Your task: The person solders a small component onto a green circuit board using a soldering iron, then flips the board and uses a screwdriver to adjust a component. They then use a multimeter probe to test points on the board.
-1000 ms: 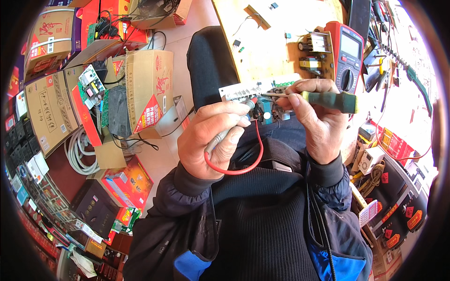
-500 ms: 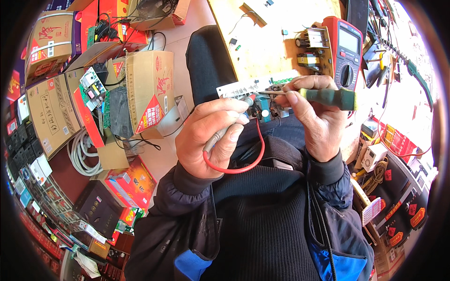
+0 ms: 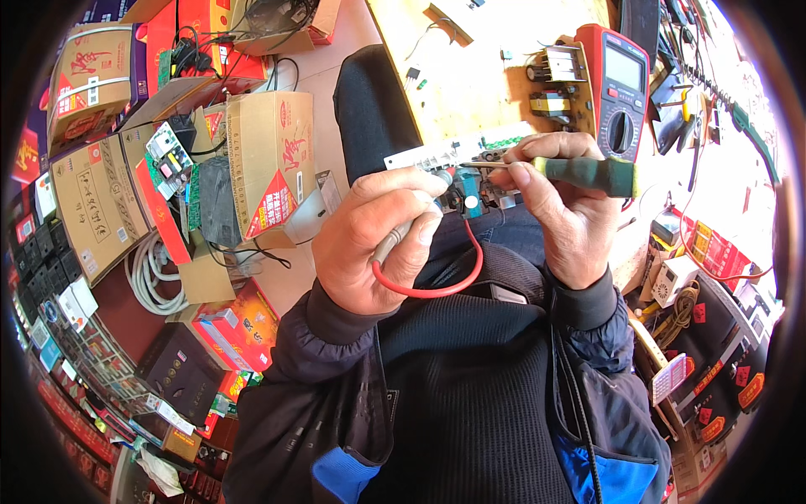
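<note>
My left hand [image 3: 357, 239] is closed round a grey probe [image 3: 393, 241], whose red lead [image 3: 437, 292] loops underneath. The probe's front end is at a circuit board [image 3: 405, 160] with a pale metal strip and a blue-green component [image 3: 473, 184]; its tip is hidden among the parts. My right hand [image 3: 573, 214] pinches a screwdriver with a green handle [image 3: 588, 174], its thin shaft lying leftward over the board. Whether the shaft touches a part I cannot tell. The board sits between my hands, above my lap, at the table's near edge.
A wooden table [image 3: 495, 71] lies ahead, bearing a red multimeter [image 3: 620, 88], a heatsink part [image 3: 562, 67], a yellow-wrapped transformer [image 3: 550, 105] and small loose components. Cardboard boxes [image 3: 273, 160] with cables and boards stand on the left. Tools and coiled cord [image 3: 678, 315] are on the right.
The loop of red lead has shifted slightly up and to the right. My left hand has turned a little with the probe; my right hand and the screwdriver have barely moved.
</note>
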{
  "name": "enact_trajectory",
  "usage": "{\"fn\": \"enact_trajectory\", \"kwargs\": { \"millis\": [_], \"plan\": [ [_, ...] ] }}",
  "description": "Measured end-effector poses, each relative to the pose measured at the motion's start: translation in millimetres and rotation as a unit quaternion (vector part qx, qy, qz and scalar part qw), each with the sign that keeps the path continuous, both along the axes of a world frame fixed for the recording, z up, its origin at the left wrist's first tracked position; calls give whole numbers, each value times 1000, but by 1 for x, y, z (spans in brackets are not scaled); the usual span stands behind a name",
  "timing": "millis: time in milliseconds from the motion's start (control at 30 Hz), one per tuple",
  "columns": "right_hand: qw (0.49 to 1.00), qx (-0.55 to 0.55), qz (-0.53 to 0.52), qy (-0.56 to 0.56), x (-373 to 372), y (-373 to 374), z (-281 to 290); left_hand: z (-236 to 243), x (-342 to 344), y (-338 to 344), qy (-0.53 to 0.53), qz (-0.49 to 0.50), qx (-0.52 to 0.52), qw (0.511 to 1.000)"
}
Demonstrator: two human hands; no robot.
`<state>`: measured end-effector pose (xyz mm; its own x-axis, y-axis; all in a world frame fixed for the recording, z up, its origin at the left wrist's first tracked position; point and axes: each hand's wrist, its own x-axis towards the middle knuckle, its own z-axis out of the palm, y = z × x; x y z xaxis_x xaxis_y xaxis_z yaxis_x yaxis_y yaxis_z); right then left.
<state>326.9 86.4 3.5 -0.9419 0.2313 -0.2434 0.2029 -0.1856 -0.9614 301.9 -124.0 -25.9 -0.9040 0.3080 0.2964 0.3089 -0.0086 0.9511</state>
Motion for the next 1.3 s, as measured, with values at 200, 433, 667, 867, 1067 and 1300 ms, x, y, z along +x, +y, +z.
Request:
{"fn": "enact_trajectory", "kwargs": {
  "millis": [200,433,667,867,1067,1300],
  "plan": [
    [1000,0,10,8,-1,1,-1,1,-4,0,5,-10,2,1000],
    [1000,8,13,-4,-1,1,0,3,-5,-1,-3,-6,-1,1000],
    [998,55,9,16,-1,-1,-3,1,-6,-1,-2,-4,3,1000],
    [999,46,5,8,0,-2,-1,2,-7,-2,6,-2,0,1000],
    [998,64,8,7,0,-2,-2,5,-6,-5,3,4,7,1000],
    [993,104,52,17,-1,2,-4,6,-5,-14,27,-26,-19,999]
  ]
}}
